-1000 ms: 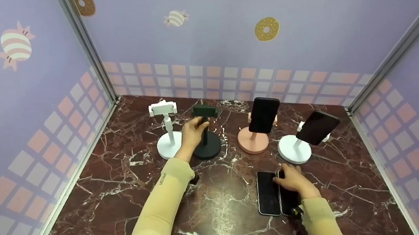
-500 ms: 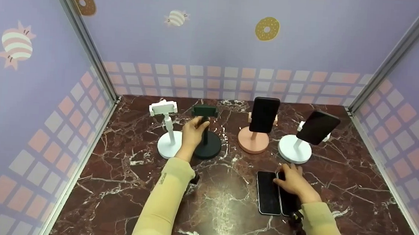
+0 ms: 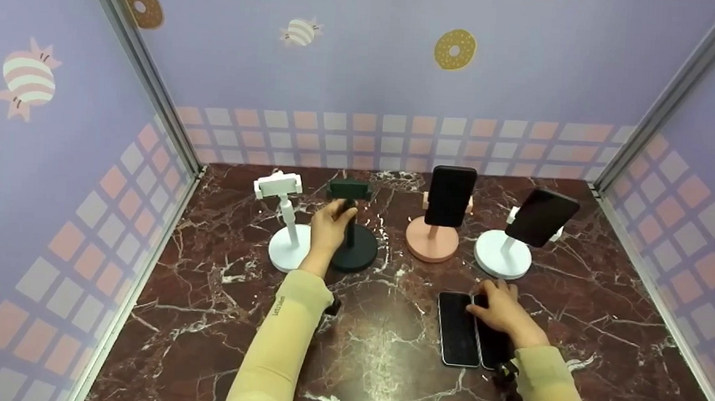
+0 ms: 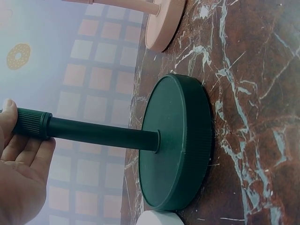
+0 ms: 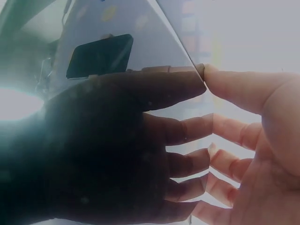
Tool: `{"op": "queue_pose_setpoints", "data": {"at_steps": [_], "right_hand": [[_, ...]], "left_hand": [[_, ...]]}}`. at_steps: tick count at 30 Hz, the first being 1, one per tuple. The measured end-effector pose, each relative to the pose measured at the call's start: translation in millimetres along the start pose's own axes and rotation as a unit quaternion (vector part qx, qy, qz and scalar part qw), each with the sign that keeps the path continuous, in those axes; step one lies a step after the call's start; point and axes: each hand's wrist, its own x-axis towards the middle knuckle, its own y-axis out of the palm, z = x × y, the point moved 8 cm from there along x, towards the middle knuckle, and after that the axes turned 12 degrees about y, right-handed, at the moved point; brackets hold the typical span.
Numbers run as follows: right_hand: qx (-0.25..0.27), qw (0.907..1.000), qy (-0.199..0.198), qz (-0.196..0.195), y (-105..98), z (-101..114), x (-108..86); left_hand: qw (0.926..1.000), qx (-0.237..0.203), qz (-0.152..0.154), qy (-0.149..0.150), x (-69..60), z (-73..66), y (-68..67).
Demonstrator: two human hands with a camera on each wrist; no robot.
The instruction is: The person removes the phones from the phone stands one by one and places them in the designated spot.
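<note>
In the head view my left hand [image 3: 328, 227] grips the neck of a dark green phone stand [image 3: 354, 250]; the left wrist view shows thumb and fingers around its ribbed collar [image 4: 33, 123]. The stand's round base rests on the table. My right hand [image 3: 502, 308] is over a dark smartphone [image 3: 491, 347] lying screen up, partly hidden by the hand. Seen from the right wrist, the thumb and spread, slightly bent fingertips touch the phone's end, and its glossy screen [image 5: 93, 154] mirrors the hand. A second smartphone [image 3: 459, 333] lies alongside, to the left.
Left of the green stand is a white phone stand [image 3: 289, 246] with a bare clamp. A pink stand [image 3: 431, 242] and another white stand [image 3: 503, 256] each hold a phone upright or tilted. Patterned walls [image 3: 379, 70] enclose the marble table [image 3: 197, 334].
My right hand has shifted very slightly over the phone. The left hand, the stands and both phones on the table stay where they were.
</note>
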Motion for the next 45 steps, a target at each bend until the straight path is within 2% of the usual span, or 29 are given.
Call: {"op": "queue_pose_setpoints", "data": {"at_steps": [14,30,40,45], "right_hand": [[0.001,0.9999,0.009,-0.010,-1.1,0.8,-3.9],[0.010,0.9998,-0.001,-0.015,0.1,-1.9,-3.9],[0.012,0.9998,0.013,-0.009,-0.3,-1.8,-4.4],[0.012,0.9998,0.009,-0.014,-0.9,-0.4,-4.7]], "left_hand": [[0.9999,0.010,0.002,-0.004,0.1,1.1,0.1],[0.9995,0.009,-0.016,0.027,-2.1,-1.4,-1.5],[0.9998,0.006,-0.011,0.017,-2.4,-0.6,-0.7],[0.9995,0.013,-0.015,0.023,-1.8,-0.8,-1.1]]}}
